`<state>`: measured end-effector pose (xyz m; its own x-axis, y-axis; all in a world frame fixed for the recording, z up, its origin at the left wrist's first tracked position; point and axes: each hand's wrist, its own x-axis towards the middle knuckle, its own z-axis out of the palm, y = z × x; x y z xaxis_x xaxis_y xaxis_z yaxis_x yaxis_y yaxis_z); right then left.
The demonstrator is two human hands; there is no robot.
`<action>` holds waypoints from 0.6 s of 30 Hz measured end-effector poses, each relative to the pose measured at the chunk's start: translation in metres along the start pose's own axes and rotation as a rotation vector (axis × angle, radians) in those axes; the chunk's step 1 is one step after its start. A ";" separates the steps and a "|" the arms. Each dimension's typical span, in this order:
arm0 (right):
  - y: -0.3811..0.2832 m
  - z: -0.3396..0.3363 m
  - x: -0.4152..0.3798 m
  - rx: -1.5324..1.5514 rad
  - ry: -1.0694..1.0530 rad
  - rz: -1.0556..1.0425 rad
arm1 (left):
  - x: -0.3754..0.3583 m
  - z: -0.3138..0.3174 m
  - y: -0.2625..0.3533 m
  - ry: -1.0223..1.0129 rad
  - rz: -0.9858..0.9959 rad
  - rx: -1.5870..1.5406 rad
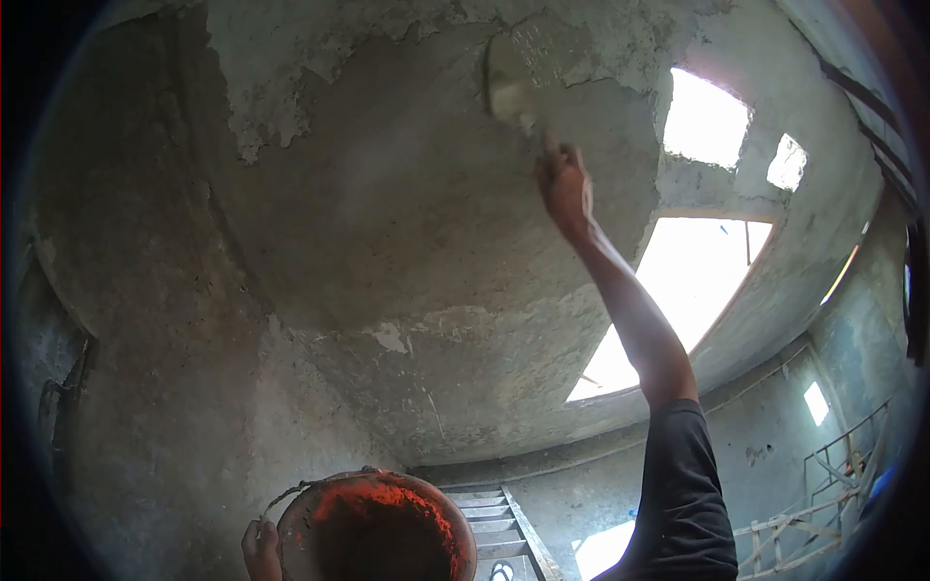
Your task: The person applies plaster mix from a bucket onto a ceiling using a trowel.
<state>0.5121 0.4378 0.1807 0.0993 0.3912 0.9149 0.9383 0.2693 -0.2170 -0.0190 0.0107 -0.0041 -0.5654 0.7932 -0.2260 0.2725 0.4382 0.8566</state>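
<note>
My right hand [565, 184] is raised high on a stretched arm, closed around the handle of a trowel [511, 82]. The broad, pale blade lies against the upper wall [387, 203], slightly blurred, at the edge of a smooth damp-looking patch. Low in the view, my left hand [260, 548] grips the side of a round bucket [298, 513] at its rim. Orange-red shows along the bucket's inner wall, while grey crust covers the rest. Its inside is dark, so the contents are hidden.
Bright openings, the largest a window [693, 271], break the wall at right. A ladder [518, 528] stands below, beside the bucket. Metal frames [804, 528] are at lower right. Rough, flaking plaster [262, 87] borders the smooth patch at upper left.
</note>
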 end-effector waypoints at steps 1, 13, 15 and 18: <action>-0.001 0.002 -0.009 0.076 -0.065 -0.012 | -0.001 0.002 0.001 -0.005 -0.006 -0.001; -0.004 -0.001 0.004 0.071 0.027 0.120 | -0.013 0.003 0.005 -0.013 -0.089 0.000; 0.001 0.010 -0.010 0.085 0.000 0.061 | -0.022 0.004 0.008 -0.018 -0.108 0.006; 0.006 0.025 -0.042 0.204 -0.090 -0.031 | -0.011 0.007 -0.005 -0.012 -0.059 -0.001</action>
<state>0.5051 0.4451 0.1329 0.0330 0.4548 0.8900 0.8531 0.4512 -0.2621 -0.0089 0.0029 -0.0087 -0.5708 0.7711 -0.2820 0.2379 0.4840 0.8421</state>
